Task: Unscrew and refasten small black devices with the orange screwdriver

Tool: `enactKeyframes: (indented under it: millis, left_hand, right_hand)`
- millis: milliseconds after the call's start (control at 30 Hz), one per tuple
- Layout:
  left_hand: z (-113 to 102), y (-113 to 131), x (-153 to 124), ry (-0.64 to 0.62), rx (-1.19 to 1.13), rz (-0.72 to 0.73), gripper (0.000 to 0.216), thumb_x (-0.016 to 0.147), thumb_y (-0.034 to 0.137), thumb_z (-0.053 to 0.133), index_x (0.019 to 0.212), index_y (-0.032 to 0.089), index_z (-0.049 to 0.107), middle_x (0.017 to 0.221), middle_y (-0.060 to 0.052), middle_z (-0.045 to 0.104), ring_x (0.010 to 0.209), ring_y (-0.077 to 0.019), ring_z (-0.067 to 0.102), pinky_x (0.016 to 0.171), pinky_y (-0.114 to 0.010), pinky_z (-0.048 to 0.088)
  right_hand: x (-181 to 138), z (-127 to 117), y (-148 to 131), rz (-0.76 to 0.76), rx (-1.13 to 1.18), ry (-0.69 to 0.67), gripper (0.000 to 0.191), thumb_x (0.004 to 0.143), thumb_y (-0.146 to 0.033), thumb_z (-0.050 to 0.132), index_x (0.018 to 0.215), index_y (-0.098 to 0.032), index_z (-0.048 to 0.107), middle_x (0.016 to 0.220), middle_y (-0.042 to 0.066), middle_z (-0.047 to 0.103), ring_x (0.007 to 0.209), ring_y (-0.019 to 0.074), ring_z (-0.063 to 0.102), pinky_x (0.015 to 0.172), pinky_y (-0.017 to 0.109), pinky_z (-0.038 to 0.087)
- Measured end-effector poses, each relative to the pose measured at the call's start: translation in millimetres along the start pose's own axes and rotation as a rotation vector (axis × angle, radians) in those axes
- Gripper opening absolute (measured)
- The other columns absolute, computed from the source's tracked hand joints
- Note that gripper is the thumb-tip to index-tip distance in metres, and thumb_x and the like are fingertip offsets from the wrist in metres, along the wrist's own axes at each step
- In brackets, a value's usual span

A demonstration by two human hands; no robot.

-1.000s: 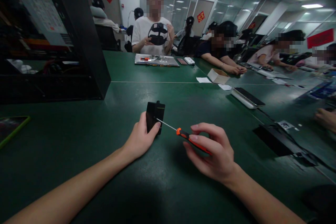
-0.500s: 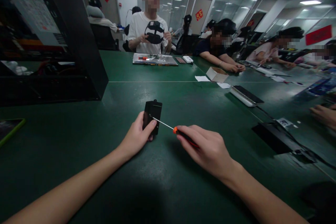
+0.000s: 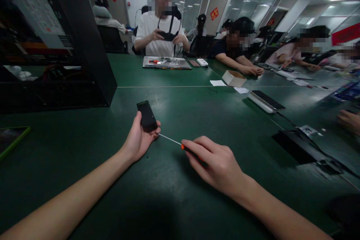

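Note:
A small black rectangular box-like device lies tilted in my left hand, its thumb along the near left side and the fingers curled beneath. My right hand grips a screwdriver with an orange and black handle. Its thin metal shaft points left, and the tip reaches the fingertips of my left hand, just below the device's lower end. Whether the tip touches them I cannot tell. A small dark speck shows on the green table below my left hand.
At left stands a large black cabinet, with a green-edged object before it. A white box, a white device with a dark top and a black piece with cables lie to the right. Co-workers sit across the table.
My left hand has turned the device and shifted it left and slightly up. The screwdriver tip has moved off the device's face to below its end. The co-worker opposite has lowered the head strap.

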State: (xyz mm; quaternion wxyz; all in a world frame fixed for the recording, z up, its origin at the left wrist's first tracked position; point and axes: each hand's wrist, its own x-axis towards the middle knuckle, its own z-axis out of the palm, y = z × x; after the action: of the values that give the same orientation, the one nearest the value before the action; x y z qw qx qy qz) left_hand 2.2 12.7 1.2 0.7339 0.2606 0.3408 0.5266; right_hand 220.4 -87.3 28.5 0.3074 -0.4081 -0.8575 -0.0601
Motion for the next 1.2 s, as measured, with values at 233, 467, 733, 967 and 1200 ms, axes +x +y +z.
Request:
enactKeyframes:
  millis: [233, 467, 733, 967, 1200]
  left_hand:
    - [3, -10, -2, 0.034, 0.154, 0.118, 0.046, 0.101, 0.057, 0.047, 0.098, 0.012, 0.058, 0.079, -0.009, 0.069, 0.063, -0.0144, 0.062, 0.057, -0.023, 0.05]
    - [-1, -17, -1, -0.027, 0.259, 0.222, 0.057, 0.087, 0.071, 0.059, 0.101, 0.016, 0.054, 0.076, -0.004, 0.066, 0.058, -0.0138, 0.058, 0.054, -0.025, 0.045]
    - [-3, -20, -2, -0.076, 0.352, 0.244, 0.059, 0.087, 0.075, 0.055, 0.097, 0.017, 0.052, 0.073, -0.002, 0.064, 0.054, -0.0122, 0.055, 0.051, -0.024, 0.041]
    - [0, -19, -3, -0.058, 0.314, 0.24, 0.056, 0.09, 0.073, 0.053, 0.098, 0.017, 0.052, 0.072, -0.002, 0.065, 0.052, -0.012, 0.054, 0.05, -0.023, 0.041]
    - [-2, -22, -1, -0.036, 0.317, 0.259, 0.057, 0.088, 0.074, 0.055, 0.1, 0.018, 0.052, 0.073, -0.002, 0.064, 0.055, -0.0131, 0.056, 0.052, -0.024, 0.042]
  right_hand:
    - [-1, 1, 6, 0.026, -0.056, 0.0, 0.029, 0.101, -0.021, 0.052, 0.126, -0.016, 0.066, 0.097, 0.007, 0.069, 0.076, 0.014, 0.068, 0.061, 0.025, 0.053]
    - [1, 2, 4, 0.023, -0.051, -0.02, 0.028, 0.102, -0.022, 0.051, 0.124, -0.017, 0.067, 0.095, 0.007, 0.069, 0.074, 0.0138, 0.067, 0.059, 0.025, 0.053]
    - [0, 5, 4, 0.007, -0.021, -0.042, 0.03, 0.102, -0.022, 0.05, 0.128, -0.016, 0.065, 0.096, 0.007, 0.069, 0.074, 0.0137, 0.066, 0.06, 0.025, 0.053]
    - [1, 1, 3, 0.008, -0.05, -0.032, 0.029, 0.101, -0.022, 0.051, 0.124, -0.017, 0.067, 0.093, 0.006, 0.069, 0.071, 0.0131, 0.066, 0.057, 0.024, 0.051]
    - [0, 7, -5, 0.027, -0.033, -0.076, 0.034, 0.103, -0.021, 0.045, 0.13, -0.013, 0.064, 0.092, 0.008, 0.067, 0.067, 0.0137, 0.064, 0.056, 0.025, 0.053]
